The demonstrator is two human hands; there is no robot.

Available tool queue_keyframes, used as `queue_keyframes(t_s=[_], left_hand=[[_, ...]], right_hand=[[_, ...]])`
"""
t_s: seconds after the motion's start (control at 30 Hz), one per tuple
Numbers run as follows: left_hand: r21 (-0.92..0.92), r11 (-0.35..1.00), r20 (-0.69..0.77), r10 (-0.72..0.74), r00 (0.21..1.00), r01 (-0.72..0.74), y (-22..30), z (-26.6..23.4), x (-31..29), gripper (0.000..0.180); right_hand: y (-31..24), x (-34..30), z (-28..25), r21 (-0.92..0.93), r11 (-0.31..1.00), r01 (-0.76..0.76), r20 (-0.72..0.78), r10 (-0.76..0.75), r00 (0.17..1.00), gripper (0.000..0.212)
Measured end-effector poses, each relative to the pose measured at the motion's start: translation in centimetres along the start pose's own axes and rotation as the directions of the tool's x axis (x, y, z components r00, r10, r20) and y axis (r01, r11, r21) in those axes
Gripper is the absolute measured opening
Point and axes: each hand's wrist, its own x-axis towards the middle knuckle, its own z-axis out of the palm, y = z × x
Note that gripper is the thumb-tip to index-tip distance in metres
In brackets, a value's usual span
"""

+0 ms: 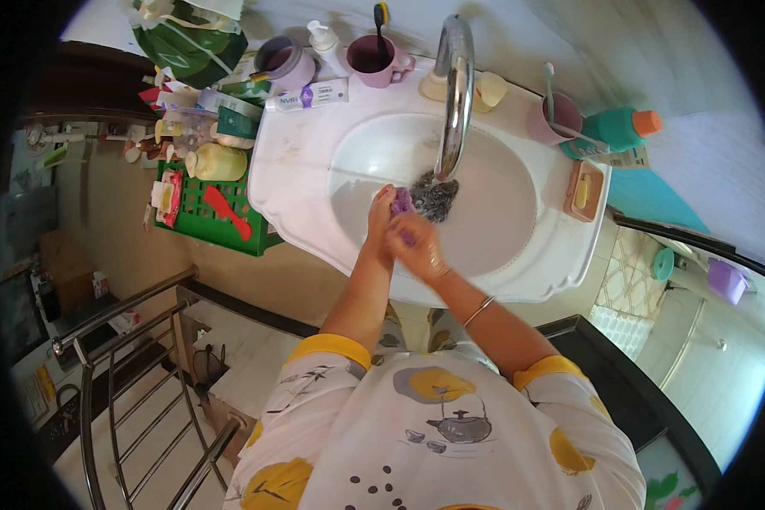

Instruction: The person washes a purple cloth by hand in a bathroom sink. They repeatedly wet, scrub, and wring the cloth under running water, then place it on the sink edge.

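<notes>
Over the near part of the white basin [493, 248], a small bunched purple cloth [402, 204] is squeezed between my two hands. My left hand [380, 217] is closed round its left side. Just to the right, my right hand [418, 251] is closed on the cloth too, its fingers slightly blurred. A dark grey wet bundle [434, 197], seemingly fabric, lies in the basin just beyond my hands. The chrome faucet [456, 93] arches above it, its spout ending right over the bundle.
A mug with a toothbrush [374, 64], a pump bottle [325, 42] and a tube [312, 94] stand along the back left. At right are a pink cup [554, 119], a teal bottle [610, 129] and a soap dish [583, 191]. A green rack [221, 238] stands left; metal railing [144, 382] behind.
</notes>
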Motion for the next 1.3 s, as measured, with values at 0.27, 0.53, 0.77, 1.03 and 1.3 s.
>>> queue_keyframes(t_s=[0.27, 0.53, 0.77, 1.03, 1.3], left_hand=[[-0.177, 0.984, -0.215, -0.069, 0.974, 0.031, 0.1, 9.1, -3.5, 0.036], [-0.023, 0.99, -0.202, -0.141, 0.969, 0.139, -2.0, 6.1, -1.9, 0.039], [-0.339, 0.921, 0.388, -0.048, 0.92, 0.191, -2.8, 1.4, 1.2, 0.029], [0.088, 0.946, 0.117, -0.322, 0.94, 0.313, 2.6, 9.7, -3.8, 0.042], [0.032, 0.971, -0.022, -0.234, 0.972, 0.235, 3.5, 5.4, -2.8, 0.036]], right_hand=[[4.4, 4.1, -0.8, -0.467, 0.852, -0.237, -0.156, 0.184, 0.97, 0.024], [5.0, 5.5, -2.4, -0.497, 0.762, -0.415, -0.133, 0.406, 0.904, 0.021], [3.6, 2.6, -1.1, -0.472, 0.879, -0.067, 0.026, 0.09, 0.996, 0.024], [10.0, 8.8, -5.3, 0.469, 0.511, -0.72, 0.198, 0.734, 0.65, 0.054], [9.5, 3.8, -4.5, 0.743, 0.355, -0.568, 0.233, 0.658, 0.716, 0.04]])
